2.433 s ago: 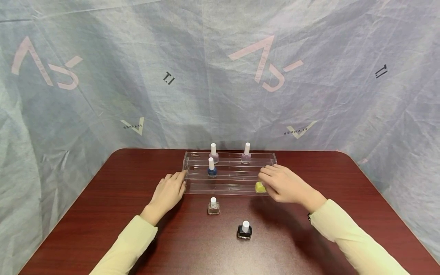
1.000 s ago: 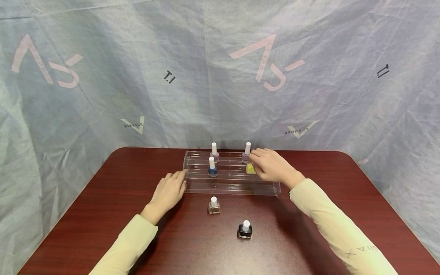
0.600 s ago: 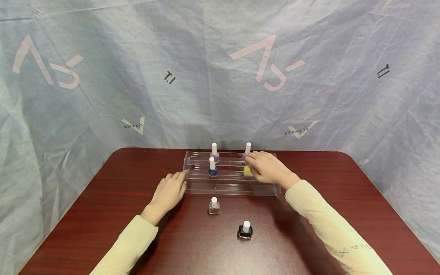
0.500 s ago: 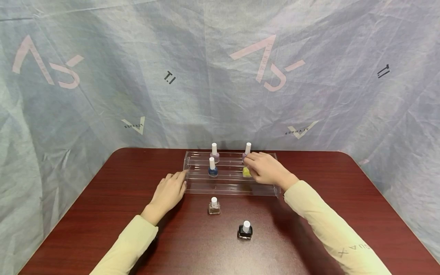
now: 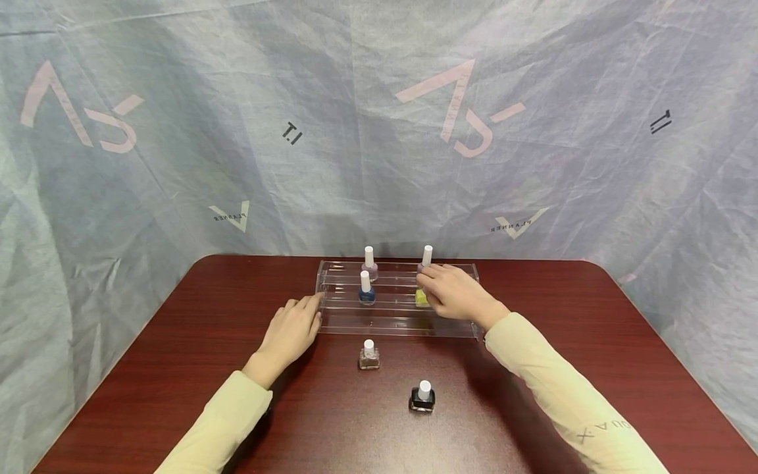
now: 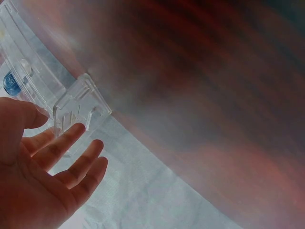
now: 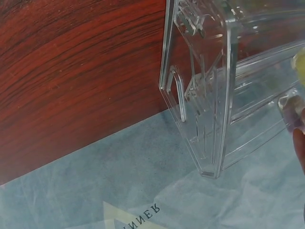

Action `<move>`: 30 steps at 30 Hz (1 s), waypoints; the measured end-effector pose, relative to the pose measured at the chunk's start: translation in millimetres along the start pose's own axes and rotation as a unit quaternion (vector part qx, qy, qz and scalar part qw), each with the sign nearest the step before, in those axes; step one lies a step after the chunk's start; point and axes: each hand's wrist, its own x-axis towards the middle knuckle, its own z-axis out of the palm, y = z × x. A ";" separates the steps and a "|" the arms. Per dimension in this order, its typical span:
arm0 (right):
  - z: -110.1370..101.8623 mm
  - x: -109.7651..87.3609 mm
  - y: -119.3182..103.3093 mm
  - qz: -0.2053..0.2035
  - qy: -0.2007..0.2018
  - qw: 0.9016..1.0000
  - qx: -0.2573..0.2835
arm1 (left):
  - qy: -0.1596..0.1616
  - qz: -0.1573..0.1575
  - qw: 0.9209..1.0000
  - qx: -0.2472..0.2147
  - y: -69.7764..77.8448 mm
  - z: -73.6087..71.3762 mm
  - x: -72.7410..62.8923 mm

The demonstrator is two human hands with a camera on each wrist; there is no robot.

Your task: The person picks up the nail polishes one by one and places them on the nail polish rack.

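In the head view my right hand (image 5: pixel 453 291) holds a yellow nail polish bottle (image 5: pixel 421 299) at the middle tier of a clear stepped rack (image 5: pixel 397 324). Its cap is hidden behind the fingers. My left hand (image 5: pixel 289 332) touches the rack's left end with fairly straight fingers; the left wrist view shows the thumb and fingertips beside the clear end panel (image 6: pixel 78 102). A blue polish bottle (image 5: pixel 366 295) stands on the middle tier. Behind it, on the top tier, are a lilac bottle (image 5: pixel 369 268) and a second lilac bottle (image 5: pixel 427 255), partly covered by my right hand.
On the dark red table (image 5: pixel 177 368), in front of the rack, stand a glittery beige polish bottle (image 5: pixel 369 358) and, nearer, a black polish bottle (image 5: pixel 422 398). A grey printed cloth (image 5: pixel 349 164) hangs behind the table's far edge.
My right hand has carried the yellow bottle from the rack's lower right up to the middle tier, then slightly left. The left hand stays at the rack's left end.
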 end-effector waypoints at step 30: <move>1.2 -3.4 1.0 0.035 -0.004 0.999 -0.011 | -0.003 0.000 1.000 0.000 0.1 0.4 0.1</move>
